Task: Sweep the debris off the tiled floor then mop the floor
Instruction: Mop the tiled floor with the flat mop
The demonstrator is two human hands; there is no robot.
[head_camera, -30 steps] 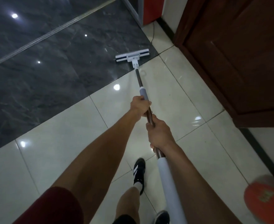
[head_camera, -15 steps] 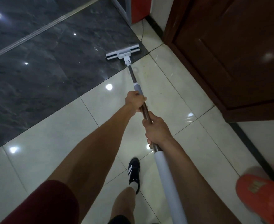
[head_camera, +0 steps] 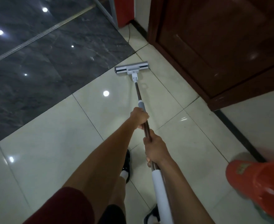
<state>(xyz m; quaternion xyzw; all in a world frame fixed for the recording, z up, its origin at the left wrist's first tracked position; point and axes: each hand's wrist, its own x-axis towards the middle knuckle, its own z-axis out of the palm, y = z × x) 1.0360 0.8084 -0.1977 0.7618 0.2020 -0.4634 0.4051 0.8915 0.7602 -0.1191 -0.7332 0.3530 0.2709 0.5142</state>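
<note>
A flat mop with a white and grey head lies on the glossy cream tiled floor, just past the edge of the dark marble strip. Its metal pole runs back toward me and ends in a white grip sleeve. My left hand grips the pole higher up, below the grey collar. My right hand grips it lower, just above the white sleeve. No loose debris shows on the tiles.
A dark brown wooden door stands at the right. Dark marble flooring fills the upper left, with a red panel behind. An orange slipper sits at the lower right. My black shoe is under my arms.
The mop head has been pulled back off the dark marble onto the cream tile, closer to me. Both hands keep their hold on the pole.
</note>
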